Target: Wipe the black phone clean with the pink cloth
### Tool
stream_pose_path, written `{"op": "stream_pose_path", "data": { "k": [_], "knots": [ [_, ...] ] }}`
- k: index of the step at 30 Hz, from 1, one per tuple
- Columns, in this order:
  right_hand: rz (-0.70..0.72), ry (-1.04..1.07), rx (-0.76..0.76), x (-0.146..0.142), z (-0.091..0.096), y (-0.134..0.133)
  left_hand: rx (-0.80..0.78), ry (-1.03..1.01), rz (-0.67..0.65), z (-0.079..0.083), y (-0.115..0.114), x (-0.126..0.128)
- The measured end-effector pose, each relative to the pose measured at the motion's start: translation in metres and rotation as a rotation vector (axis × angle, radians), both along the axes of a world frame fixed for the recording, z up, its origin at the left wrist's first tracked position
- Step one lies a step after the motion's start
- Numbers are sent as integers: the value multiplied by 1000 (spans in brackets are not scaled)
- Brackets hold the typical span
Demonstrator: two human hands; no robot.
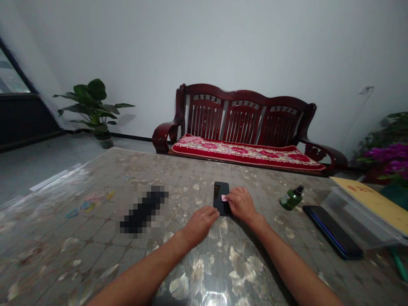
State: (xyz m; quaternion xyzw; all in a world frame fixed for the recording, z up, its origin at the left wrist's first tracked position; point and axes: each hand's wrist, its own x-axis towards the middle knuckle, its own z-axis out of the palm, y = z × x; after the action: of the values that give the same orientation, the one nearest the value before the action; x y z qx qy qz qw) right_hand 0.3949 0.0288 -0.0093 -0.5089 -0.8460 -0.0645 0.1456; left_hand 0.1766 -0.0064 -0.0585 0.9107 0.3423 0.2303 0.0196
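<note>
The right hand (pixel 241 203), at the centre of the frame, has its fingertips closed on a small pink piece (pixel 224 198), pressed to the face of a black smartphone (pixel 219 207). The left hand (pixel 200 222), just left of and below it, has its fingers bent together at the phone's lower left corner; whether they grip it is unclear. The phone lies flat on a table with a floral-patterned cover (pixel 127 267). Left of the hands is a dark, pixelated object (pixel 143 211); farther left lie coloured loops (pixel 91 202). Toward the right stand a green spray bottle (pixel 290 199), a dark flat device (pixel 333 231) and a clear plastic box (pixel 342 219) under a yellow envelope (pixel 372 197). A carved wooden settee (pixel 244 117) fills the upper centre.
</note>
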Motion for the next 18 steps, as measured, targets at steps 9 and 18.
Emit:
{"op": "stream_pose_path", "data": {
  "k": [9,18],
  "knots": [
    [80,28,21,-3,-8,2,39,-36,-29,-5,2,0],
    [-32,19,2,-9,-5,21,14,-41,-25,-7,1,-2]
  ]
}}
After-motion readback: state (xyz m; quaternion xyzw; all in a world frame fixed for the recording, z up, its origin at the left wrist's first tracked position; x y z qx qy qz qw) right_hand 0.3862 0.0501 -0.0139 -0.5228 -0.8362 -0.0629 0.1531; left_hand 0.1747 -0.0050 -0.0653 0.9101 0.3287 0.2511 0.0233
